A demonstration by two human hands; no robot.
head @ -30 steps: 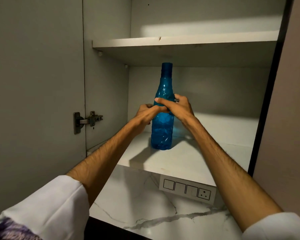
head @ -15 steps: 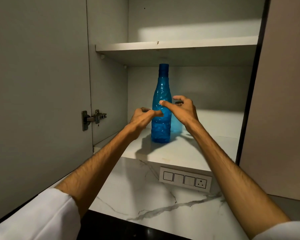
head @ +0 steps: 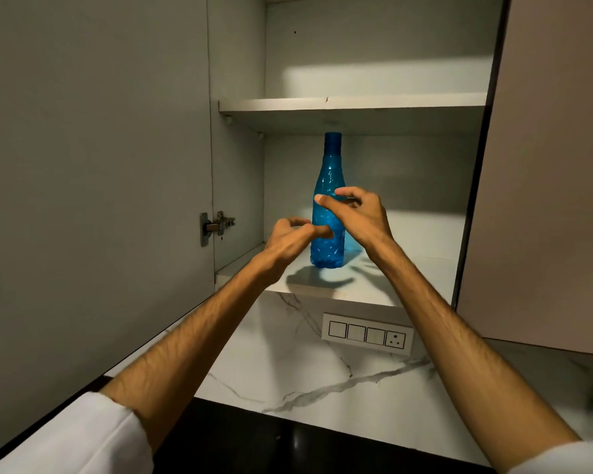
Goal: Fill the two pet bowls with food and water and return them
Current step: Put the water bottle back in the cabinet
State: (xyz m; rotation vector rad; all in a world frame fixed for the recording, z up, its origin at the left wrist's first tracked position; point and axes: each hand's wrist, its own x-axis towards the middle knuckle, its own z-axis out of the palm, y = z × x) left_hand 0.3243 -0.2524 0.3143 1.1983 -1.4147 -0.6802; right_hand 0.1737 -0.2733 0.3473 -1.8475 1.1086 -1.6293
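A tall blue plastic bottle point(head: 328, 172) stands upright on the lower shelf point(head: 404, 285) of an open wall cupboard. My left hand point(head: 288, 239) hovers just in front of its lower left side, fingers loosely curled and holding nothing. My right hand point(head: 356, 215) is in front of the bottle's right side, thumb and fingers spread apart, not gripping it. Both hands cover part of the bottle's body. No pet bowls are in view.
The cupboard's left door point(head: 93, 200) stands open with a metal hinge point(head: 216, 227); the right door point(head: 548, 165) hangs at the right. An upper shelf point(head: 353, 106) sits above the bottle. Below are a marble backsplash point(head: 288, 364), a switch panel point(head: 367, 333) and a dark counter edge point(head: 254, 439).
Both hands have let go of the bottle and drawn back slightly toward me. The bottle stays standing on the shelf. The view has pulled back and tilted up.
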